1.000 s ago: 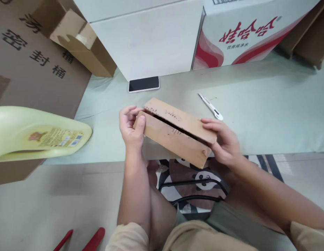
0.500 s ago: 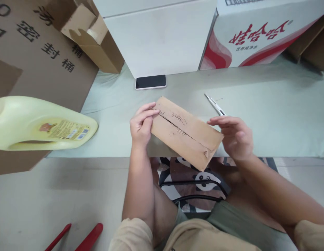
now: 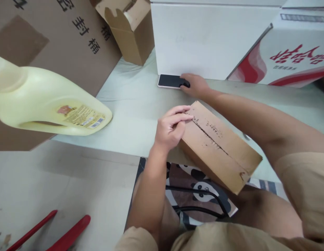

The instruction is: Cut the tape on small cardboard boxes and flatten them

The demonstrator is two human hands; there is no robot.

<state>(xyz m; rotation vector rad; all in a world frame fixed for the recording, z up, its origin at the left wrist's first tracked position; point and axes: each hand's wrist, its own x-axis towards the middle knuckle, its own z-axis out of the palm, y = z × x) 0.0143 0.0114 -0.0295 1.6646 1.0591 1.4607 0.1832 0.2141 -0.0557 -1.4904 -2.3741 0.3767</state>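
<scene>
A long brown cardboard box with its top flaps closed along a rough seam hangs over the near edge of the pale table. My left hand holds the box's left end, fingers laid on the top flap and thumb under. My right hand is stretched out to the back of the table and rests on the right end of a black phone in a light case, fingers curled over it. The phone lies flat against the foot of a white box.
A yellow plastic jug lies on its side at the left. A large brown printed carton and a small open carton stand behind it; a white-and-red carton is at the back right. Red handles lie on the floor.
My right hand let go of the box's right end and reached forward to the phone. The left hand now holds the box alone. The view has shifted left and closer.
</scene>
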